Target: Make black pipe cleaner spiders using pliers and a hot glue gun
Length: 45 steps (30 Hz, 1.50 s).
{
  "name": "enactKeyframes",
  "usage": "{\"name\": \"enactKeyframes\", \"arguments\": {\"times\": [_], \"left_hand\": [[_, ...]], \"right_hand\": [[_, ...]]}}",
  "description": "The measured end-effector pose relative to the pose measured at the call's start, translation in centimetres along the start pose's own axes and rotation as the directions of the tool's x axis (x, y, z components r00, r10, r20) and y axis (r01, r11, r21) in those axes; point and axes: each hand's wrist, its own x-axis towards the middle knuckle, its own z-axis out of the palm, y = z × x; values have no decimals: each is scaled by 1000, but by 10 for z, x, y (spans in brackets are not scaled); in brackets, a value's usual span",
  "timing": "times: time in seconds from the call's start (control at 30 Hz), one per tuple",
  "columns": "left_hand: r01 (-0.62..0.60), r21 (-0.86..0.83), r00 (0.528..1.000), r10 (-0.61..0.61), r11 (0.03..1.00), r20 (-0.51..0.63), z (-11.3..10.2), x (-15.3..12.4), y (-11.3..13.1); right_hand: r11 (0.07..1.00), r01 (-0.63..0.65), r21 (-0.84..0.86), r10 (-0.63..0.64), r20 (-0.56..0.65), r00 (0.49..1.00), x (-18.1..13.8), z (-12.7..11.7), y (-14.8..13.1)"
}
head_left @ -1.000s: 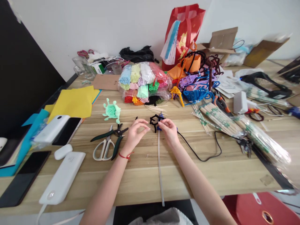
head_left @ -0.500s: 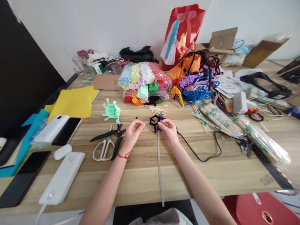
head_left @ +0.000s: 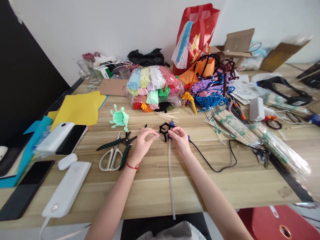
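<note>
1. my right hand [head_left: 180, 138] pinches the edge of the black fuzzy loop [head_left: 164, 132] between thumb and fingers, in front of me.
2. my left hand [head_left: 145, 141] curves just beside it, fingertips close together; i can't tell whether they grip anything.
3. i see scissors [head_left: 114, 150] and green-handled pliers [head_left: 127, 141] lying near my left hand.

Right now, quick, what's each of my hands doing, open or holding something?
Left hand: fingers curled; whether it grips anything can't be told.
Right hand: closed, holding the black looped piece.
</note>
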Motion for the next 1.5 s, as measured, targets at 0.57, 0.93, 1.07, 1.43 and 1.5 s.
{"name": "enactKeyframes", "arguments": {"times": [0.57, 0.93, 1.07, 1.43, 1.5], "left_hand": [[-61, 183, 998, 55, 981, 35, -2, -1, -3], [-4, -121, 1000, 6, 993, 16, 0, 1, 3], [129, -444, 992, -116, 887, 56, 1, 1, 8], [-27, 112, 999, 29, 993, -17, -2, 1, -1], [-74, 228, 997, 68, 971, 34, -4, -1, 0]], "right_hand": [[1000, 4, -2, -4, 0, 1000, 0, 0, 0], [1000, -4, 3, 4, -1, 1000, 0, 0, 0], [1000, -3, 7, 3, -6, 1000, 1, -1, 2], [1000, 0, -8, 0, 0, 1000, 1, -1, 1], [1000, 0, -1, 0, -2, 1000, 1, -1, 1]]}}
